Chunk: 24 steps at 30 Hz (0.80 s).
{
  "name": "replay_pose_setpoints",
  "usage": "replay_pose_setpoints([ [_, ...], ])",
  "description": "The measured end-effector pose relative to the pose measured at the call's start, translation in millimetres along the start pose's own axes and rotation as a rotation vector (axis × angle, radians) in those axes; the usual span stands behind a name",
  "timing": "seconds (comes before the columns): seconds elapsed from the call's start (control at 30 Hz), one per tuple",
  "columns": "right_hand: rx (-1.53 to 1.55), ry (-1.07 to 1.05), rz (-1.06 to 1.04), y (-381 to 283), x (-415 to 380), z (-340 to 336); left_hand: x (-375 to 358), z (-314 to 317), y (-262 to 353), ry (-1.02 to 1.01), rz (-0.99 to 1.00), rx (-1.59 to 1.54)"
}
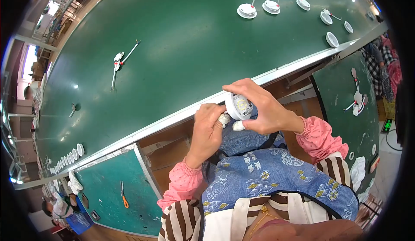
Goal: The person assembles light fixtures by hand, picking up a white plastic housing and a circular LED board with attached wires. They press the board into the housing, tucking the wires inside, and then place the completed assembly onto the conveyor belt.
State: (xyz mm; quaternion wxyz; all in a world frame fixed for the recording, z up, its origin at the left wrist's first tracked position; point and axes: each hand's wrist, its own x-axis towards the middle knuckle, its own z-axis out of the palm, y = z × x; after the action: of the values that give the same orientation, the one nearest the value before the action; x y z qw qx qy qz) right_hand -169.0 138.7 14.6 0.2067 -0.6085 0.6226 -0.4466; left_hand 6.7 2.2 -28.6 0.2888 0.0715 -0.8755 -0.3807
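Note:
My right hand (259, 107) grips a round white lamp housing (238, 106) with a yellow LED board showing inside it. My left hand (209, 126) is closed beside it, its taped fingertips touching the housing's lower left edge. Both hands are held just in front of the metal edge of the green conveyor table (173, 59), above my blue patterned apron (268, 172). Pink sleeve covers are on both forearms.
Several white lamp parts (247, 10) with wires lie on the far right of the green table. A wired part (118, 61) lies mid-left. A row of white rings (69, 158) lines the left edge. Orange-handled pliers (124, 195) rest on a lower green bench. Another person's sleeve (389, 68) is at right.

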Motion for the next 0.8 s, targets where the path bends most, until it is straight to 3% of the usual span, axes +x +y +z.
replay_pose_setpoints([
  [0.07, -0.103, 0.043, -0.066, -6, 3, -1, 6, -14, 8, -0.039, -0.061, -0.001],
  [0.13, -0.177, 0.067, -0.092, -12, 5, 2, 6, -15, 25, 0.002, -0.308, -0.301],
  [0.2, -0.224, 0.065, -0.132, -15, 8, 5, -6, -5, 24, -0.118, -0.503, -0.506],
  [0.27, -0.249, 0.051, -0.186, -17, 12, 6, -7, 8, 20, 0.044, -0.474, -0.820],
  [0.37, -0.108, 0.172, -0.135, -25, 10, -6, -6, 5, 19, 0.094, -0.449, -0.936],
  [0.5, -0.122, 0.316, -0.002, -20, -3, 5, -5, 12, 22, 0.086, -0.459, -0.957],
  [0.6, -0.123, 0.389, -0.001, -11, -7, 18, 0, 23, 26, 0.142, -0.436, -0.891],
  [0.7, -0.320, 0.422, -0.111, -9, 0, 20, 0, 31, 28, 0.192, -0.414, -0.702],
  [0.8, -0.444, 0.418, -0.193, -11, 6, 19, 3, 27, 32, 0.223, -0.628, -0.712],
])
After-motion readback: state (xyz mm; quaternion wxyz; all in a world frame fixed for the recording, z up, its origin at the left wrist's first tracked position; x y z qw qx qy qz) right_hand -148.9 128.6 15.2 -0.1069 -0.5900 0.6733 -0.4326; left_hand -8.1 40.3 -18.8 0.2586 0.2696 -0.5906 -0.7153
